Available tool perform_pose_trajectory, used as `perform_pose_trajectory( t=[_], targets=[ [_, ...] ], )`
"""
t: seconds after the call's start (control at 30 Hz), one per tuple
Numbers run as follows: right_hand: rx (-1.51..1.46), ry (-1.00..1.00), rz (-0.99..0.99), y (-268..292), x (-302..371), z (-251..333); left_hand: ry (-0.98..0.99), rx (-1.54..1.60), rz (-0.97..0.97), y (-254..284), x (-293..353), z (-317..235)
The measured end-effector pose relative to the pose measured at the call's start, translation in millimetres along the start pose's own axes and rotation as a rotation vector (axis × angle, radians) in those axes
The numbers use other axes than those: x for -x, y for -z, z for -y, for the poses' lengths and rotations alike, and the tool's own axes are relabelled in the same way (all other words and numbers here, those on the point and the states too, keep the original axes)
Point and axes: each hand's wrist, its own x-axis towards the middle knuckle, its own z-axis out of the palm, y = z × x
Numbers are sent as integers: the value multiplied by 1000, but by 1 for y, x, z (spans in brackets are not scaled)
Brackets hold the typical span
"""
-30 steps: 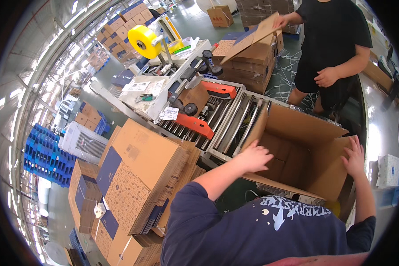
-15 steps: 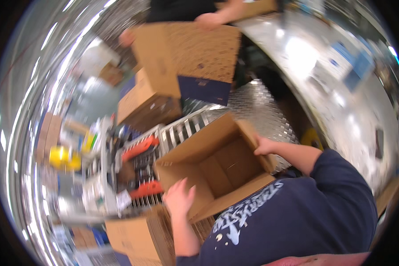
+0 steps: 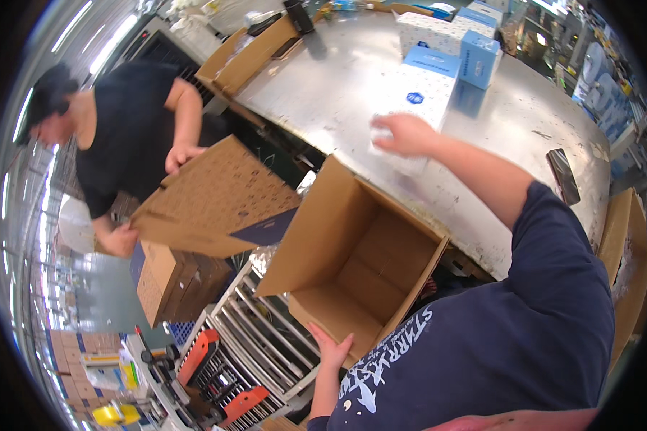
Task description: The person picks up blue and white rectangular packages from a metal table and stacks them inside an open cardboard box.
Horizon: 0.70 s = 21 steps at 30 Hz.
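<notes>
An open-topped cardboard box [image 3: 370, 276] stands in front of me, tilted in view, its inside bare brown card. My left hand [image 3: 332, 348] holds its near left wall, thumb and fingers against the card. Over the metal table, my right hand [image 3: 404, 135] reaches out with fingers apart and slightly curled. It is at the near end of a long white and blue carton [image 3: 423, 90]; whether it touches the carton I cannot tell. Beside that carton stands a smaller blue box [image 3: 479, 60].
A co-worker in black [image 3: 133, 122] handles a printed cardboard box [image 3: 216, 194] at the left, above another carton [image 3: 167, 284]. Below lies a roller conveyor [image 3: 266, 327] with orange-red parts [image 3: 198, 355]. A phone [image 3: 563, 176] lies on the table [image 3: 510, 129]; another open carton [image 3: 625, 266] stands far right.
My view has swung right toward the table. My right hand has let go of the box's edge and moved over the white carton. My left hand stays at the box. The co-worker's box has tilted.
</notes>
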Motion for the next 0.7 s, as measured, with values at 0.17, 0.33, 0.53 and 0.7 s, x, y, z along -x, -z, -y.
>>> perform_pose_trajectory(
  t=[0.17,0.33,0.53,0.7],
  targets=[
    [380,-183,-201,-7,-48,-105,38,-364,492,71,-37,-31],
    [205,314,100,-14,9,-78,-304,-1049,1010,89,-124,-182],
    [-466,-60,-314,5,49,-143,-496,120,333,-64,-233,-290],
    [-813,-258,41,-15,43,-177,-733,292,342,-127,-199,-294]
  ],
)
